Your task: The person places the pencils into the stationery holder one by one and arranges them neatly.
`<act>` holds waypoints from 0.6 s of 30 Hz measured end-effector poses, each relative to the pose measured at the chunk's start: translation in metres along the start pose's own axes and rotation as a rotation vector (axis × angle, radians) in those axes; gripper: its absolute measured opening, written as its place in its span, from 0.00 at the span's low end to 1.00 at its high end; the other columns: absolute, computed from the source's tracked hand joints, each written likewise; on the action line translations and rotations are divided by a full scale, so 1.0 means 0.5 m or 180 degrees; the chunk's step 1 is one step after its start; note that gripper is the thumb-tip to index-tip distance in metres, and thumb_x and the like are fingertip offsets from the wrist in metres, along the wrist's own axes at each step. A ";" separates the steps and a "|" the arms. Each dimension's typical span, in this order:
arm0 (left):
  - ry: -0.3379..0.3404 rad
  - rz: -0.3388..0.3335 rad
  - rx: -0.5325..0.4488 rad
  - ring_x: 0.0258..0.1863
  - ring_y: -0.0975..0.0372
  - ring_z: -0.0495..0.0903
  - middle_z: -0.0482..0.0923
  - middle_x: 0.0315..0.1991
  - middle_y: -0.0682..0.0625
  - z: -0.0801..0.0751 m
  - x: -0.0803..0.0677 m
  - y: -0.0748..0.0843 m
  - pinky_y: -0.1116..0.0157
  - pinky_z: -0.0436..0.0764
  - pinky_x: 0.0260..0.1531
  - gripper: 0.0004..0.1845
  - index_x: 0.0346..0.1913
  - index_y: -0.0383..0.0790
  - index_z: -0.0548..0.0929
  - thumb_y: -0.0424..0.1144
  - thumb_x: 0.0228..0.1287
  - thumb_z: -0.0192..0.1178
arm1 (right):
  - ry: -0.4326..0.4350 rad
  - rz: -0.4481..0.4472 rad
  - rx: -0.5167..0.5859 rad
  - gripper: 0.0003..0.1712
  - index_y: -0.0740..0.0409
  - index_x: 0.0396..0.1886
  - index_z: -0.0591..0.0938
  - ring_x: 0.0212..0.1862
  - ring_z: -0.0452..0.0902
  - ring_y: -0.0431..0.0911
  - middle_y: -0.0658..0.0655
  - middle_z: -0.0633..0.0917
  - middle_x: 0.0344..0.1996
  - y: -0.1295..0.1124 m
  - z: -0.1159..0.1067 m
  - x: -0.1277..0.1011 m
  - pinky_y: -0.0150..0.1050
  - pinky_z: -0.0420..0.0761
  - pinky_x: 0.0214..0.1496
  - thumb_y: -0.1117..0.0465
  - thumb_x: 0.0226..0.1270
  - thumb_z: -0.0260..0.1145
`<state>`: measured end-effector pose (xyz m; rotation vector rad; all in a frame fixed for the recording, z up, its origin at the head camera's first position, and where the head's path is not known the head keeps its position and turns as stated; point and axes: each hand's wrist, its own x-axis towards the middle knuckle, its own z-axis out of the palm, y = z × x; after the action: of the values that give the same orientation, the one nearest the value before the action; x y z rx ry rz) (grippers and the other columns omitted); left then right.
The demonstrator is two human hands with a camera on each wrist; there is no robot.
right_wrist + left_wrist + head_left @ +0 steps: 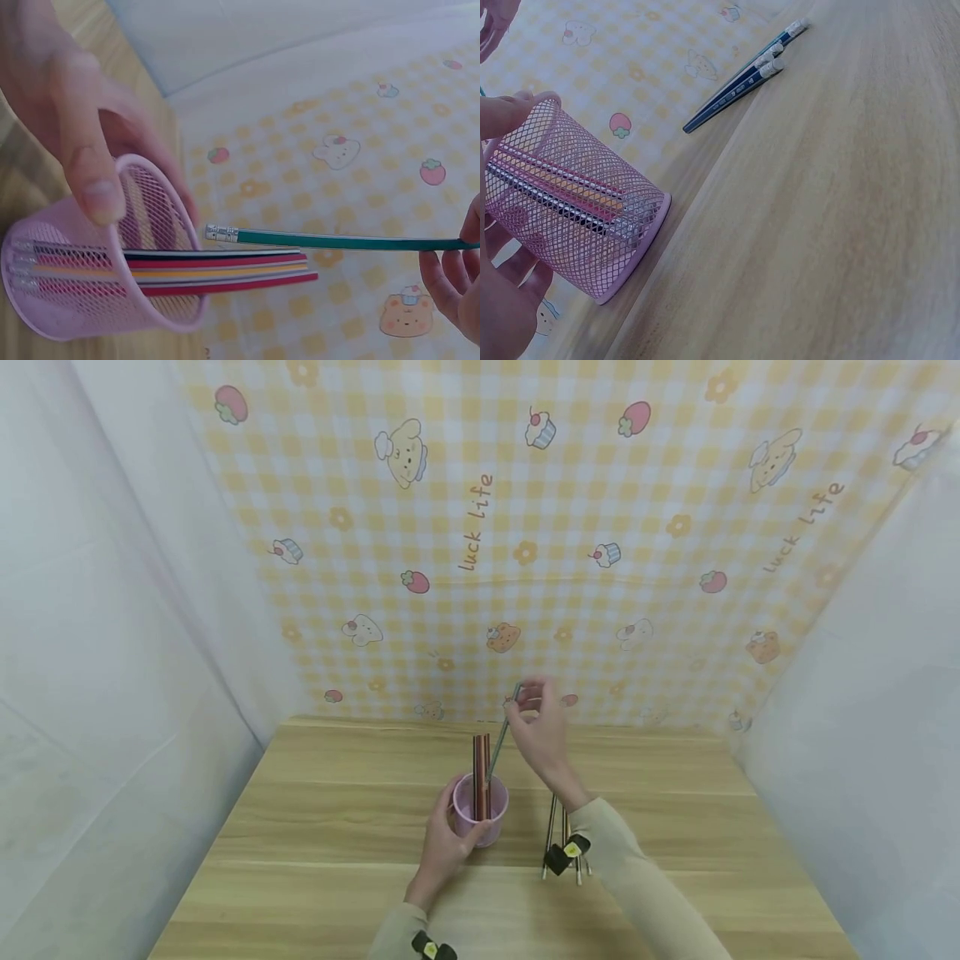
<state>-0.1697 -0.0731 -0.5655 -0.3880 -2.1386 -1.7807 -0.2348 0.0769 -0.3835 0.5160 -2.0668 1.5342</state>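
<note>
The right hand (542, 728) pinches a green pencil (337, 242) near its upper end between thumb and fingertips, eraser end lowest. Seen from the head, the pencil slants up toward one o'clock from a pink mesh cup (492, 835); its eraser is by the rim, though whether inside I can't tell. The left hand (442, 850), at about eight o'clock, curls round the cup, thumb at the rim. Several pencils (482, 768) lean together inside, erasers down. Toward four o'clock, loose dark pencils (733, 95) lie on the counter (315, 827).

The green pencil should handle as light and stiff, a little slick where painted; a pinch high on the barrel suits it. The cup looks light enough to tip, so its wall is the place to hold.

The patterned cloth (450, 493) reads "luck life" twice. Markings on a dark pencil are too small to read.
</note>
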 end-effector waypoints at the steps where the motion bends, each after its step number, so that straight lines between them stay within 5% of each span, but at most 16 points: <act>1: -0.0002 -0.0001 -0.0010 0.59 0.46 0.69 0.66 0.62 0.42 0.000 0.000 0.001 0.48 0.68 0.61 0.46 0.67 0.33 0.58 0.42 0.46 0.71 | -0.0009 -0.0013 0.0011 0.19 0.73 0.47 0.67 0.33 0.77 0.57 0.71 0.75 0.35 -0.005 0.004 -0.004 0.31 0.84 0.26 0.77 0.54 0.57; 11: 0.0027 0.0048 0.0026 0.58 0.45 0.70 0.67 0.61 0.41 0.004 0.000 -0.004 0.48 0.71 0.59 0.46 0.67 0.35 0.59 0.42 0.45 0.72 | -0.0176 0.0041 -0.0157 0.18 0.64 0.47 0.71 0.32 0.78 0.47 0.58 0.78 0.32 0.066 0.056 -0.033 0.29 0.83 0.26 0.71 0.55 0.60; 18: 0.0011 0.0066 -0.0114 0.57 0.40 0.69 0.67 0.59 0.32 -0.006 0.002 0.047 0.41 0.69 0.57 0.44 0.65 0.30 0.59 0.34 0.45 0.71 | -0.0270 0.0034 -0.0171 0.18 0.62 0.45 0.72 0.29 0.79 0.47 0.58 0.79 0.29 0.082 0.071 -0.053 0.29 0.83 0.25 0.72 0.52 0.61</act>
<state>-0.1606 -0.0717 -0.5433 -0.4141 -2.0952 -1.8093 -0.2435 0.0547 -0.4389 0.5594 -2.1717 1.4821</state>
